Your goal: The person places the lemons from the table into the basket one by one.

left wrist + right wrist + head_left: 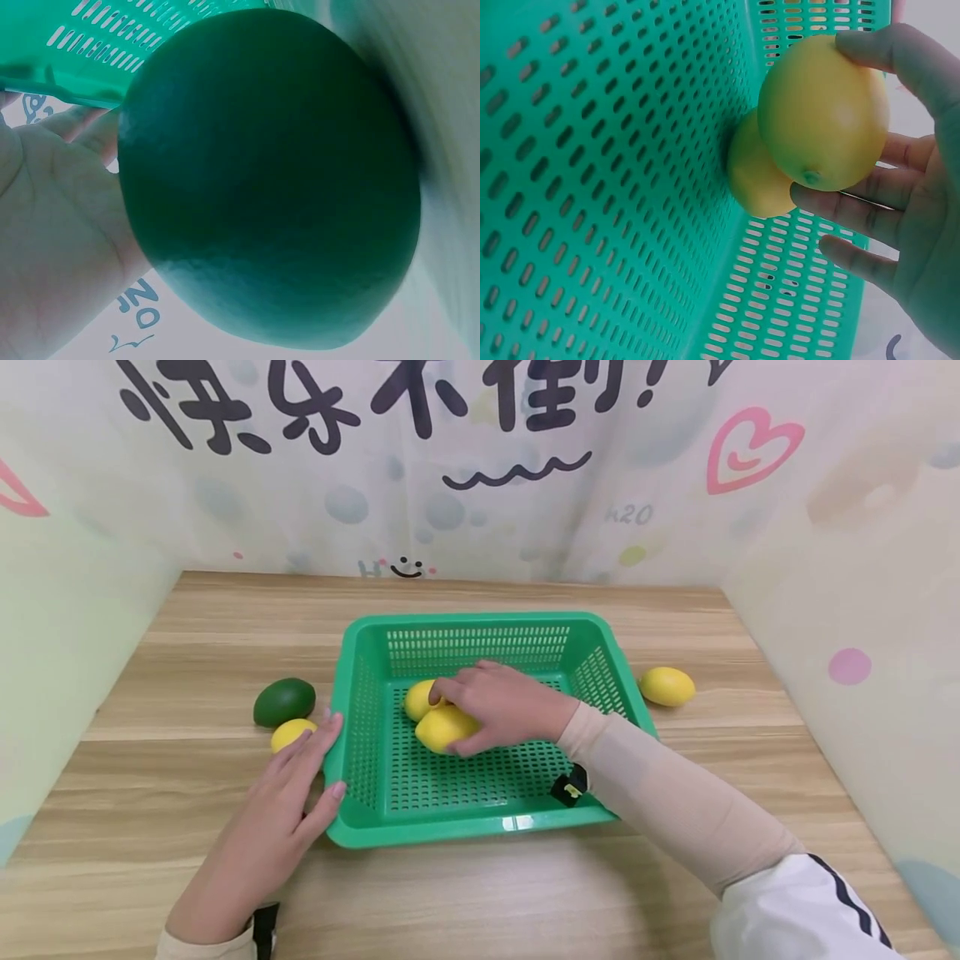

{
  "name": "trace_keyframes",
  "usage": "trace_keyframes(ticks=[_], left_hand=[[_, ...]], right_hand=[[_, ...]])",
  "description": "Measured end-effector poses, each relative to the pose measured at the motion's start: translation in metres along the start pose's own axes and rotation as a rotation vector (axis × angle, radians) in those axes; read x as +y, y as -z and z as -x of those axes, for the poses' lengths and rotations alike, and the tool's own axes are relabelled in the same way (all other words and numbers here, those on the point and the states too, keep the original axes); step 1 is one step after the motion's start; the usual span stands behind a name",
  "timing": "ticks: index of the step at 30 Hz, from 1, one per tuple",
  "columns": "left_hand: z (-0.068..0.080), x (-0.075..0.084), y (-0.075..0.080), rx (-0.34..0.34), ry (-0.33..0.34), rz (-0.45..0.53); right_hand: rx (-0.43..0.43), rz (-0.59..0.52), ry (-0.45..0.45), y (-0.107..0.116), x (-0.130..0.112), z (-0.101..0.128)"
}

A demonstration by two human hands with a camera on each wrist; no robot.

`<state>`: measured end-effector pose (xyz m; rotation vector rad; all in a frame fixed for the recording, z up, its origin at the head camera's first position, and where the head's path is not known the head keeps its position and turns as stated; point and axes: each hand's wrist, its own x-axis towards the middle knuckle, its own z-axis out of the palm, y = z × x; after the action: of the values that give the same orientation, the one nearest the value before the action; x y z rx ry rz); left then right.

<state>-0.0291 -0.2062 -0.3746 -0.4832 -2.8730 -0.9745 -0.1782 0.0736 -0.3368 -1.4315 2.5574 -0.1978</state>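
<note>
Inside the green plastic basket (480,831), my right hand (506,697) holds a lemon (821,112) between thumb and fingers. A second lemon (756,169) lies on the basket floor just behind it, partly covered. My left hand (281,814) rests at the basket's left rim, its fingers fairly straight and thumb near the front corner. Beyond those fingers lie a dark green oval fruit (285,702) and a lemon (291,732) partly hidden by the hand. The green fruit (270,180) fills much of the left wrist view, next to my palm.
One more lemon (667,687) lies on the wooden table (480,902) to the right of the basket. A printed cloth with writing (420,510) hangs along the table's back edge, with pale walls at both sides.
</note>
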Motion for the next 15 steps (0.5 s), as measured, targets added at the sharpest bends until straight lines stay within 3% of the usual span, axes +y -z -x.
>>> trace_keyframes(ticks=[15], left_hand=[[-0.0008, 0.0005, -0.0003, -0.005, -0.005, 0.015]], right_hand=[[-0.085, -0.057, -0.01, -0.0092, 0.0022, -0.0032]])
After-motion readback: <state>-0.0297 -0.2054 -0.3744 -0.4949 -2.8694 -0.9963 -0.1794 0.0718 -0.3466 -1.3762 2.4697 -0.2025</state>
